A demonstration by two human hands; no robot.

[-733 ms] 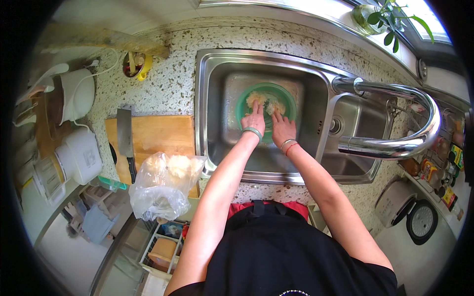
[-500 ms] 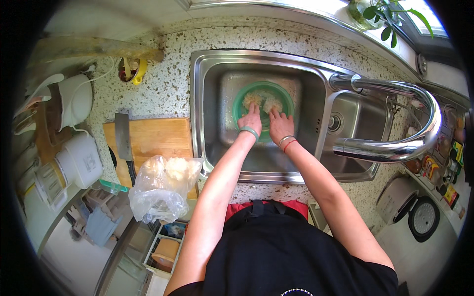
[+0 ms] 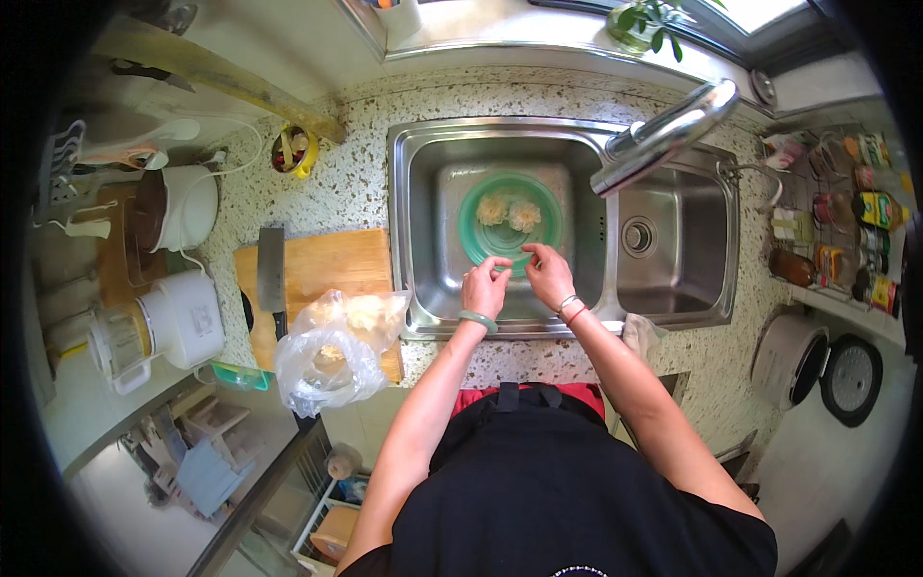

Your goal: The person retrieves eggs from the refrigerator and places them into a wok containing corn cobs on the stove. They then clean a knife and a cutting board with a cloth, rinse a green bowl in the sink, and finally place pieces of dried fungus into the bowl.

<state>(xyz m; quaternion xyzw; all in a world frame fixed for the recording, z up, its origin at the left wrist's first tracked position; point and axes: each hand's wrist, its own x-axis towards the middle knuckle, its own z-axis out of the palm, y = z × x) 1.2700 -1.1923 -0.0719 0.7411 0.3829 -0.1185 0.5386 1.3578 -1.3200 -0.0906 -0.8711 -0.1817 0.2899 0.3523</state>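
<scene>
Two pale, frilly clumps that look like white fungus, the left clump (image 3: pixel 491 210) and the right clump (image 3: pixel 524 216), sit in a green basin (image 3: pixel 471 238) inside the large sink bowl. The basin seems to hold water. My left hand (image 3: pixel 486 290), with a green bangle at its wrist, hovers by the basin's near rim, fingers loosely bent and nothing seen in them. Close beside it, my right hand (image 3: pixel 550 277) is over the same rim, fingers curved and apart, also without anything visible. Neither hand touches the clumps.
A steel sink (image 3: pixel 399 192) has a second bowl on the right under a curved tap (image 3: pixel 663 139). At left lie a wooden board (image 3: pixel 327 255), a cleaver (image 3: pixel 271 274) and a clear bag (image 3: pixel 332 365) with more pale clumps. A yellow cup (image 3: pixel 308 159) stands behind; a cloth (image 3: pixel 641 337) lies on the sink's front edge.
Both hands have come off the two clumps and drawn back toward me to the basin's near rim. The clumps remain in the basin. The whole view has shifted and turned somewhat.
</scene>
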